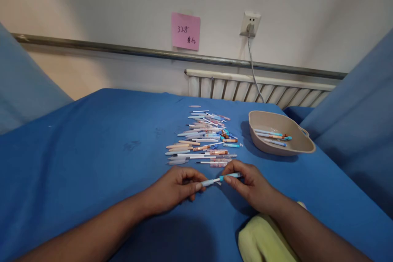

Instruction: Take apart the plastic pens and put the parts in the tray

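Note:
My left hand (181, 184) pinches the pale blue front barrel (208, 182) of a pen between thumb and fingers. Opposite it, my right hand (251, 184) grips the pen's rear barrel (233, 175), light blue with a turquoise band. A short white length of refill (216, 180) shows between the two parts, which are held in line. Just beyond my hands lie rows of pen parts: pale blue and peach barrels (183, 147), white refills (202, 157) and clear printed barrels (218, 152). A small whitish piece below the pen is too small to name.
A beige plastic basin (302, 147) with several pens (272, 134) stands at the right. Yellow-green cloth (260, 237) lies under my right forearm. Blue cloth (92, 163) covers the table. Behind it are a radiator (227, 86), a metal pipe (129, 51) and a plugged-in cord (251, 59).

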The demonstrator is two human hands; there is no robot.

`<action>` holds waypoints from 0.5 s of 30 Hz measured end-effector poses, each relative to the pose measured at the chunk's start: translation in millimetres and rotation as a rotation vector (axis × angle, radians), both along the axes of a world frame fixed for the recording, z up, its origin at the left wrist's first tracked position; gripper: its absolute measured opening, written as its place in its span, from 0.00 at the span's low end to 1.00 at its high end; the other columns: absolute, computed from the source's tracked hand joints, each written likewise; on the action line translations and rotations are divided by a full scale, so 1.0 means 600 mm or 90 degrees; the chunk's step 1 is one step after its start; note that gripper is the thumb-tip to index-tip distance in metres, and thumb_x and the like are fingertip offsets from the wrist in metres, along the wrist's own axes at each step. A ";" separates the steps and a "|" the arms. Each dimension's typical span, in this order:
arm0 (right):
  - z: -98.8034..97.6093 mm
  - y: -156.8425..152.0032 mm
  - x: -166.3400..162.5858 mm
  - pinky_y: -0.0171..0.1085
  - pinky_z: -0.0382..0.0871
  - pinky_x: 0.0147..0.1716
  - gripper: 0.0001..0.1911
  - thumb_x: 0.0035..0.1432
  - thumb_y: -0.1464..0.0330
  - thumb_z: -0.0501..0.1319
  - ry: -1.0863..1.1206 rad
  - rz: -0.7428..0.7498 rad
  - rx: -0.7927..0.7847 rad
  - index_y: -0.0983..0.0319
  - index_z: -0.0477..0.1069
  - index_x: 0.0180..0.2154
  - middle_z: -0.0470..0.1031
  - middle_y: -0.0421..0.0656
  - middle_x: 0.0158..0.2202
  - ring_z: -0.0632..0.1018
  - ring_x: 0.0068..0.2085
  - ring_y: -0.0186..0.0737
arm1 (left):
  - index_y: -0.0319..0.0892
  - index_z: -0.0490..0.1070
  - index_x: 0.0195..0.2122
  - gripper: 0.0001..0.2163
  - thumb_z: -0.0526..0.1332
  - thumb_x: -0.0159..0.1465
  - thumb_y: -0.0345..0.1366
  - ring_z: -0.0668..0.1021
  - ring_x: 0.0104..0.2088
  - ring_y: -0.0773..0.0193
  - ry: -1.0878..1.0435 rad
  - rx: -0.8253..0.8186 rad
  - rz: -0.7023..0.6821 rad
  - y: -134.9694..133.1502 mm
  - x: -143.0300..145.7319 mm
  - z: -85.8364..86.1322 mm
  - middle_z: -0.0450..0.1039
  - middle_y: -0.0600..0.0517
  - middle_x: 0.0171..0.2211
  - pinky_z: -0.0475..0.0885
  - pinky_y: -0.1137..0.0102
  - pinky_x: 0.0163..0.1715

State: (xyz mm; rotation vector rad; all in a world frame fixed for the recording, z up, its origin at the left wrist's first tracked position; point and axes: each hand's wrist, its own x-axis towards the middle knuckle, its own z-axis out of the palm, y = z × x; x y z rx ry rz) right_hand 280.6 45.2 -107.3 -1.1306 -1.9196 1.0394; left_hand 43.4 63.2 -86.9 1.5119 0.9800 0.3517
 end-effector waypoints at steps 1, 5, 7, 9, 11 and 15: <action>0.000 -0.001 0.000 0.34 0.64 0.34 0.05 0.60 0.68 0.58 0.001 0.015 -0.009 0.62 0.70 0.34 0.73 0.40 0.31 0.72 0.33 0.36 | 0.38 0.76 0.39 0.13 0.61 0.59 0.43 0.67 0.23 0.71 -0.001 -0.013 -0.006 0.000 0.000 0.000 0.71 0.55 0.25 0.60 0.77 0.21; 0.004 -0.008 -0.003 0.33 0.64 0.33 0.04 0.60 0.69 0.58 -0.004 0.082 -0.033 0.62 0.69 0.34 0.73 0.40 0.31 0.71 0.33 0.36 | 0.39 0.75 0.42 0.15 0.61 0.60 0.45 0.69 0.23 0.72 -0.010 -0.048 -0.022 -0.003 0.001 -0.005 0.75 0.52 0.32 0.60 0.78 0.20; 0.007 -0.013 -0.006 0.33 0.64 0.34 0.02 0.60 0.70 0.58 -0.012 0.086 -0.018 0.62 0.69 0.36 0.73 0.39 0.32 0.72 0.34 0.35 | 0.40 0.75 0.42 0.15 0.61 0.60 0.44 0.69 0.23 0.73 -0.016 -0.042 -0.019 -0.005 0.003 -0.007 0.75 0.53 0.32 0.61 0.78 0.20; 0.009 -0.016 -0.007 0.33 0.64 0.33 0.02 0.60 0.71 0.58 -0.027 0.071 0.006 0.61 0.67 0.36 0.72 0.39 0.32 0.71 0.33 0.35 | 0.39 0.75 0.42 0.14 0.61 0.60 0.43 0.69 0.23 0.73 -0.022 -0.032 -0.013 -0.007 0.005 -0.007 0.74 0.53 0.31 0.61 0.78 0.20; 0.009 -0.017 -0.007 0.33 0.63 0.32 0.02 0.59 0.72 0.59 -0.048 0.064 0.030 0.61 0.67 0.36 0.72 0.38 0.31 0.71 0.32 0.34 | 0.39 0.75 0.42 0.14 0.61 0.61 0.42 0.70 0.23 0.72 -0.029 -0.029 -0.009 -0.008 0.006 -0.007 0.74 0.53 0.31 0.62 0.78 0.20; 0.006 -0.017 -0.004 0.33 0.63 0.34 0.02 0.61 0.71 0.58 -0.073 0.087 0.085 0.60 0.68 0.37 0.74 0.40 0.33 0.73 0.34 0.35 | 0.39 0.74 0.41 0.14 0.62 0.59 0.43 0.71 0.23 0.72 -0.039 -0.060 -0.005 -0.011 0.009 -0.010 0.74 0.53 0.31 0.63 0.78 0.20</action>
